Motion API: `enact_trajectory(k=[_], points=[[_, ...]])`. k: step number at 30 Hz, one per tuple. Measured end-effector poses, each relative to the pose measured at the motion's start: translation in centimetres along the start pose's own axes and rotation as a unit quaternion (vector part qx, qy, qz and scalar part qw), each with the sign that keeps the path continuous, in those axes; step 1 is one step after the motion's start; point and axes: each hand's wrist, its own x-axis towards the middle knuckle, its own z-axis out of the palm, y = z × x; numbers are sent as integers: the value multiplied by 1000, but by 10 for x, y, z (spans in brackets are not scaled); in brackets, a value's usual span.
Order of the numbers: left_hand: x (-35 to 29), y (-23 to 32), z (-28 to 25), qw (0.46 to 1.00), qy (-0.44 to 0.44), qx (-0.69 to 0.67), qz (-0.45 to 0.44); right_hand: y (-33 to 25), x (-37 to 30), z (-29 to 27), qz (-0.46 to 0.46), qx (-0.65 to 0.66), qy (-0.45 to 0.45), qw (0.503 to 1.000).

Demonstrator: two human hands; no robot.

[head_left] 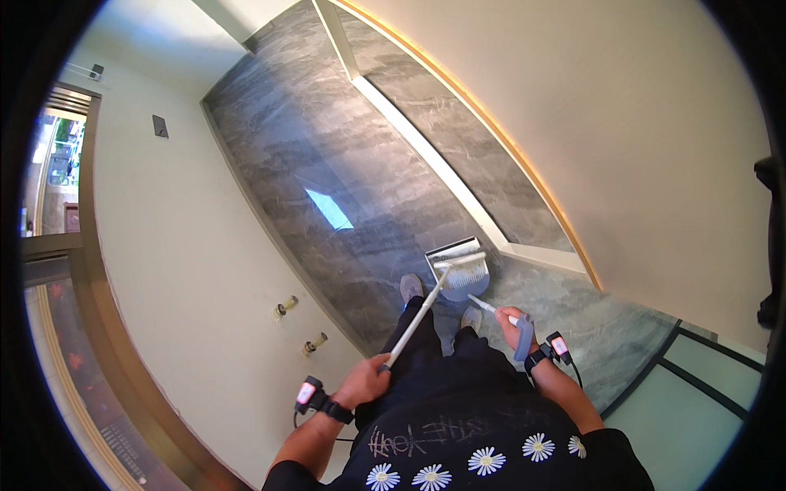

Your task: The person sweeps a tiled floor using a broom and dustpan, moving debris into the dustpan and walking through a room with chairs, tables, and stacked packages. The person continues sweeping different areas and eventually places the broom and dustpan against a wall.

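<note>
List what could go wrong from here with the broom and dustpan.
1. The broom head lies across the dustpan mouth; a hard stroke may push the pan away, since the right hand holds only its long handle.
2. Both sit close to the shoes, so dirt might be swept onto them.
3. The left hand grips the broom pole low, which may weaken control.

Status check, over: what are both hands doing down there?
Left hand gripping long white broom handle. Right hand holding grey dustpan handle. Grey dustpan on marble floor, by shoes.
</note>
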Motion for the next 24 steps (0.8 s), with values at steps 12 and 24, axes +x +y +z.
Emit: enact_trajectory(k=[12,24], points=[[76,18,62,969,246,-26,-19,64,-81,-94,-35,0,-9,999],[-43,21,266,993,118,-28,13,119,-129,-160,-71,-24,-33,997]])
